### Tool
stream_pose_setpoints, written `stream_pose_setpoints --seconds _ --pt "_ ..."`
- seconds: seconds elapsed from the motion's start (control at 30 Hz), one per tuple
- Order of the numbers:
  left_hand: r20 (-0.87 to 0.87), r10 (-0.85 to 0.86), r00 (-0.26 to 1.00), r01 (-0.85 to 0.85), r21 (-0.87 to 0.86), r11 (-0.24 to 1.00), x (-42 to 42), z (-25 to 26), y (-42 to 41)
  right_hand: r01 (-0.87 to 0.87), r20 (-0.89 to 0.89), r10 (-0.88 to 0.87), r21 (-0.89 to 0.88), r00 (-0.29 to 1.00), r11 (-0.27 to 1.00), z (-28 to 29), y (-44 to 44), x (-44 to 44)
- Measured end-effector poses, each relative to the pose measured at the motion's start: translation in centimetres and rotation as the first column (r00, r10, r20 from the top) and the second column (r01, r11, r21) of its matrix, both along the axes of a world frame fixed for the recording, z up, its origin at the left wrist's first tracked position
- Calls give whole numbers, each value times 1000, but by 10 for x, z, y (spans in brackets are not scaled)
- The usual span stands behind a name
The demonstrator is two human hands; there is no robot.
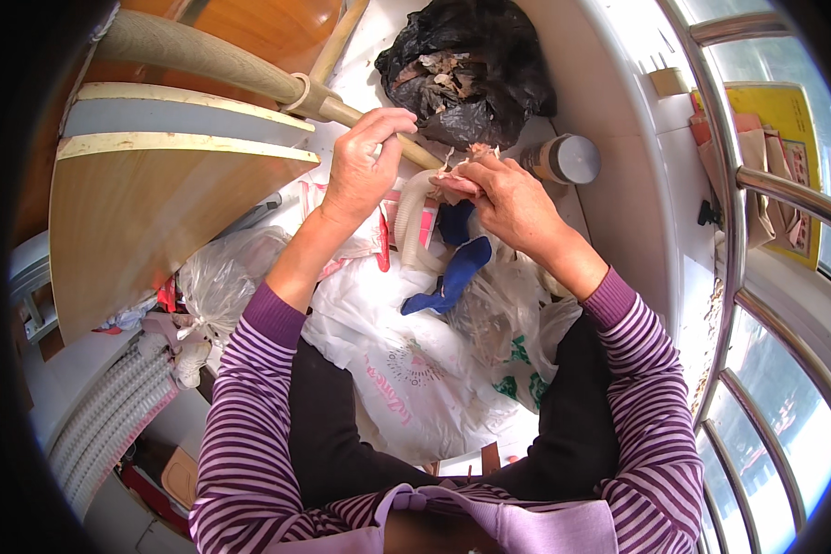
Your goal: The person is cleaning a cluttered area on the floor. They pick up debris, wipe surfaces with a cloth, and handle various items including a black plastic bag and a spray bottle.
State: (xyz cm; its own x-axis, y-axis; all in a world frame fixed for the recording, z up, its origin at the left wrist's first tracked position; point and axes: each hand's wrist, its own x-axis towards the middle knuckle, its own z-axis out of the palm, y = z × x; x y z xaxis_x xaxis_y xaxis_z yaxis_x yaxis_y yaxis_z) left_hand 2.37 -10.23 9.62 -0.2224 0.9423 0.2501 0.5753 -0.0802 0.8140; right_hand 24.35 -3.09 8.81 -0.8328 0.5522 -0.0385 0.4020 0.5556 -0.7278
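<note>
My right hand (514, 201) is closed on a crumpled pinkish piece (457, 185) with torn, flaky edges; its material is unclear. My left hand (370, 163) is raised to the left of it, fingers bent and apart from the thumb, with nothing visible in them. Beyond both hands lies an open black plastic bag (526, 76) with brownish and pink scraps (450, 79) inside. A ribbed whitish hose (410, 221) curves below my hands. Beside it lies a blue cloth piece (467, 266), on top of white plastic bags (415, 374).
A lidded jar (576, 159) stands right of the black bag. Wooden poles (201, 59) and boards (159, 208) lean at the left. A tied clear bag (228, 277) sits below them. Metal window bars (734, 208) run along the right, with a yellow board (807, 173) behind.
</note>
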Motion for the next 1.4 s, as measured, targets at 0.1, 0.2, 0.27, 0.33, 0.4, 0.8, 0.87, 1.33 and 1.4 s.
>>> stream_pose_setpoints --seconds 0.1,0.2,0.27,0.33,0.4,0.8,0.87,1.33,1.4 --pt "3 -5 1000 5 0 1000 1 -2 0 8 184 -40 170 982 985 -37 -1 -1" --pt "-13 -20 1000 20 -22 1000 2 -6 -3 61 282 -107 169 953 984 -62 0 -13" --pt "-52 -58 997 55 -55 997 10 -10 -3 86 299 -120 126 947 988 -87 3 -19" --pt "-100 -119 988 106 -120 987 14 -17 -4 108 204 -125 94 971 990 -112 -3 -23" --pt "-181 -206 962 189 -107 976 20 -23 -3 134 222 -96 -159 970 978 -121 -1 -20" --pt "-93 -391 916 375 -150 915 64 -56 0 36 666 3 -45 746 998 -41 18 76" --pt "-81 -373 924 353 -188 917 86 -75 6 72 595 -33 -42 803 996 -47 18 89" --pt "-463 -252 850 24 -444 896 177 -158 1 9 470 57 -137 881 991 -101 16 79" --pt "-386 -315 867 45 -569 821 178 -157 7 -24 414 60 -91 908 996 -104 11 78"
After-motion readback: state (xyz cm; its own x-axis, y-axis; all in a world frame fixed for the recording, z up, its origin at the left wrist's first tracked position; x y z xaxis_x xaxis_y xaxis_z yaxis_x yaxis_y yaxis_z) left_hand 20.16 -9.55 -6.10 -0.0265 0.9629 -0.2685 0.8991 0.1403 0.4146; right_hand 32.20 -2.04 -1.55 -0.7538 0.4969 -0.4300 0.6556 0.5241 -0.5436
